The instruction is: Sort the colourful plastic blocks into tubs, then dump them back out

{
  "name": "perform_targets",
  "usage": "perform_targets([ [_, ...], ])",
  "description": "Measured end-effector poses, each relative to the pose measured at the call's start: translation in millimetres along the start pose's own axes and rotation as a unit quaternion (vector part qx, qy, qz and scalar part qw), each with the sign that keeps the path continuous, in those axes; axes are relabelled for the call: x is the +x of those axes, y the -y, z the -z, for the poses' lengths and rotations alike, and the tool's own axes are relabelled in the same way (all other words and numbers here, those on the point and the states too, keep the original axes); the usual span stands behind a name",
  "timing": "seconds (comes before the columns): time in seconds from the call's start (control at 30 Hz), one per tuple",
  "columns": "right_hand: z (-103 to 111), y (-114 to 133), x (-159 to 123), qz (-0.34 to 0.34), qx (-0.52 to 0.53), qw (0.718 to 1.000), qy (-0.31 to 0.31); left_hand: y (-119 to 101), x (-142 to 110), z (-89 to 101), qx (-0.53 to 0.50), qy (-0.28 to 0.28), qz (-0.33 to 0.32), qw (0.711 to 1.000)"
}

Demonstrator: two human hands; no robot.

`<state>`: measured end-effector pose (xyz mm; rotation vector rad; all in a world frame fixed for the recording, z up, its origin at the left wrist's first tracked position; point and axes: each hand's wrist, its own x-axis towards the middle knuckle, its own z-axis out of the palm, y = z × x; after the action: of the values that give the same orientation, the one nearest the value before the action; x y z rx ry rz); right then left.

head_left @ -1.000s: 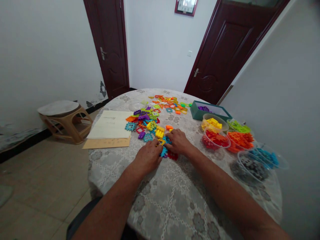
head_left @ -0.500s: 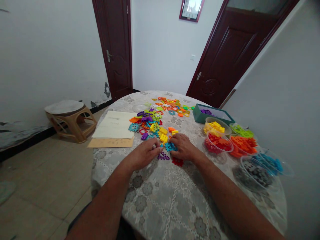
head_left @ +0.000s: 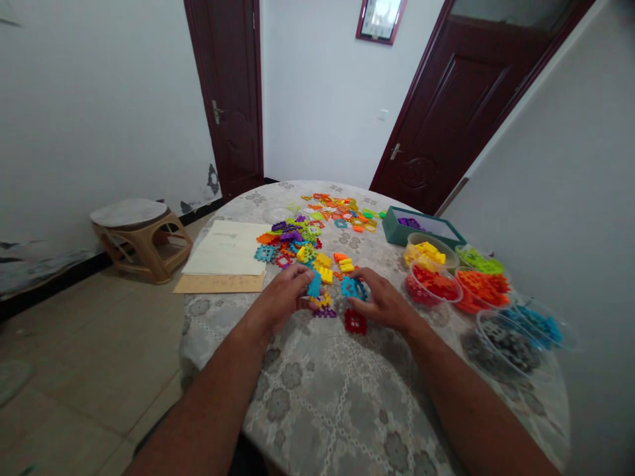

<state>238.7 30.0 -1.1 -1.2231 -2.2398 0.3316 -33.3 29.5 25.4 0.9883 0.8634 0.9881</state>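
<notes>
Between the thumb and fingers of my left hand [head_left: 284,294] is a blue plastic building piece [head_left: 314,284], tilted up off the table. My right hand [head_left: 380,297] grips a blue openwork building piece [head_left: 351,287] by its right side. Below the right fingers lies a red square piece [head_left: 356,322]. A purple piece [head_left: 325,313] lies under the left fingertips, with a yellow piece [head_left: 323,300] just beyond it. Past both hands sit several yellow pieces [head_left: 325,274] and a heap of mixed pieces [head_left: 292,236].
Clear tubs of yellow [head_left: 430,253], red [head_left: 431,284], orange [head_left: 482,287] and grey pieces [head_left: 510,344] stand at the right, near a green box [head_left: 397,228]. Paper sheets [head_left: 223,251] lie at the left. Scattered orange pieces [head_left: 332,205] cover the far side. A stool [head_left: 143,244] stands beyond the table.
My left hand now shows a blue piece raised in its fingers. The blue piece in my right hand has lifted and shifted slightly right, uncovering more of the red square and yellow pieces.
</notes>
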Motion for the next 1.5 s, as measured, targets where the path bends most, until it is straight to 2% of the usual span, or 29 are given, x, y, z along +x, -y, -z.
perform_targets([
  [0.07, 1, 9, 0, -0.013, 0.041, 0.999, -0.022, 6, 4, -4.5, -0.059, -0.016, 0.018, 0.998],
  [0.17, -10, 23, 0, 0.006, 0.065, 0.997, -0.050, 15, 6, -13.2, -0.111, -0.025, 0.046, 0.992],
  [0.3, -34, 33, 1, 0.050, 0.029, 0.997, -0.056, 25, 5, -21.8, -0.080, -0.018, 0.053, 0.995],
  [0.4, -45, 32, 1, 0.060, 0.019, 0.996, -0.070, 30, 5, -22.8, -0.045, -0.042, 0.038, 0.997],
  [0.5, -46, 27, 0, 0.073, 0.021, 0.991, -0.113, 30, 6, -22.3, -0.055, -0.066, 0.042, 0.995],
  [0.63, -42, 23, 0, 0.075, 0.012, 0.974, -0.212, 25, 7, -24.1, -0.080, -0.087, 0.050, 0.992],
  [0.7, -42, 26, 0, 0.082, -0.004, 0.971, -0.225, 24, 6, -26.4, -0.086, -0.089, 0.053, 0.991],
  [0.83, -53, 35, 3, 0.119, -0.037, 0.975, -0.183, 22, 5, -30.2, -0.079, -0.065, 0.074, 0.992],
  [0.93, -62, 31, 11, 0.114, -0.053, 0.982, -0.141, 22, 9, -30.4, -0.108, -0.031, 0.093, 0.989],
  [1.13, -65, 24, 12, 0.108, -0.075, 0.988, -0.082, 32, 12, -26.9, -0.021, 0.023, 0.101, 0.994],
  [1.33, -52, 27, 13, 0.113, -0.080, 0.990, -0.011, 28, 10, -27.5, 0.002, 0.002, 0.118, 0.993],
  [1.5, -25, 42, 3, 0.108, -0.094, 0.990, 0.002, 22, 3, -34.2, 0.003, 0.056, 0.130, 0.990],
])
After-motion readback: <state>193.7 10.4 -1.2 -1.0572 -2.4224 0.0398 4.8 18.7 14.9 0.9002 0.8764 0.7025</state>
